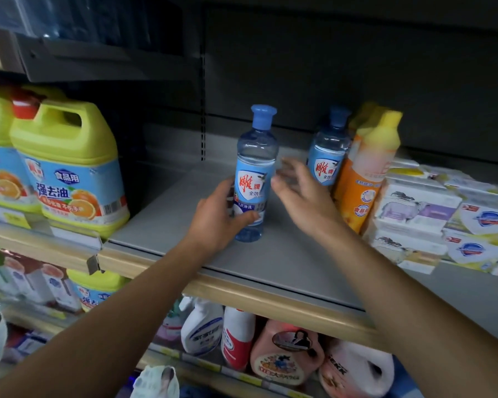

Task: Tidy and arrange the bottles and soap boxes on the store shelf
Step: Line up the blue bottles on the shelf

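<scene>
The clear bottle (255,173) stands upright on the grey shelf (285,262), long axis vertical, blue cap up, its label facing the camera. It sits out in the open part of the shelf, toward the front edge.

The left hand (217,219) grips the bottle low down: thumb curled across the front of the lower label, fingers wrapped round its far left side and mostly hidden behind it. The right hand (302,196) hovers just right of the bottle with fingers spread and straight; it is motion-blurred, so I cannot tell whether the fingertips touch the label.

Right of the bottle and further back stands a second bottle (328,152) of the same kind, also upright, its lower part hidden by the right hand. Just right of that is an orange bottle (365,179) with a yellow top, blurred, with another behind it. Beyond it, soap boxes (417,214) lie stacked, the pile cut off by the frame edge.

Left of the bottle, on the neighbouring shelf, stand yellow jugs (69,168), the leftmost cropped.
</scene>
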`<action>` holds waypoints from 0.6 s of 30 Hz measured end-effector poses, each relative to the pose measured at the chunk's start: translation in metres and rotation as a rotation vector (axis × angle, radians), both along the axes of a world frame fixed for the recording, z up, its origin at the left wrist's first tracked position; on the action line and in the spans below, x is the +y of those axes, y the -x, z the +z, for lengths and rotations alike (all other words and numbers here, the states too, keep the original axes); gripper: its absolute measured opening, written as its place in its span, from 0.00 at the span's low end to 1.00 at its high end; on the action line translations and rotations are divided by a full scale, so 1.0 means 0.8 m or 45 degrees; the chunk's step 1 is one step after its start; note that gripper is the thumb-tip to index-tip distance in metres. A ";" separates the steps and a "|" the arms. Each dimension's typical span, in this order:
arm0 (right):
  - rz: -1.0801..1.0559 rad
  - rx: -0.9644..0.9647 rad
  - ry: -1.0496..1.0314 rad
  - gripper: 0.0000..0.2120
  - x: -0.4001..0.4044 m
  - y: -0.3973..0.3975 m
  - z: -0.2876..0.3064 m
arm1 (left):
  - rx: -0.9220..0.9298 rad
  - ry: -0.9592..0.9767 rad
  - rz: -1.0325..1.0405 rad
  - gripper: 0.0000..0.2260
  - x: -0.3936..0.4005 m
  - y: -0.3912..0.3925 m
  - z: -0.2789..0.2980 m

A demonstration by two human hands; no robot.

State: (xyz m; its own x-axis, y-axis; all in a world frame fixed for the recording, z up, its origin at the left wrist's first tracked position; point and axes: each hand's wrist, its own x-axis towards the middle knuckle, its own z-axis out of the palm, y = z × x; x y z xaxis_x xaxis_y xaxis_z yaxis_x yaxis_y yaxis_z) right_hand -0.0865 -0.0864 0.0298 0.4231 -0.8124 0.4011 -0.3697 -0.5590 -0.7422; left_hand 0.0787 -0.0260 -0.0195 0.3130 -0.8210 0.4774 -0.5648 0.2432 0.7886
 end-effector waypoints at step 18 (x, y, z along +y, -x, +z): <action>-0.058 0.911 0.198 0.30 -0.029 0.030 -0.087 | -0.088 -0.020 0.194 0.23 -0.178 -0.030 -0.008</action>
State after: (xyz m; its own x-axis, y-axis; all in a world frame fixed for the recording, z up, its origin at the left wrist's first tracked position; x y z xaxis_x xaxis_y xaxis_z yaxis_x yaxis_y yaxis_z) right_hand -0.1106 -0.1095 -0.0398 0.5917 -0.7917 0.1516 -0.7596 -0.6106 -0.2239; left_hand 0.1029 -0.1687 -0.0256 0.4014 -0.7743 0.4893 -0.6469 0.1385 0.7499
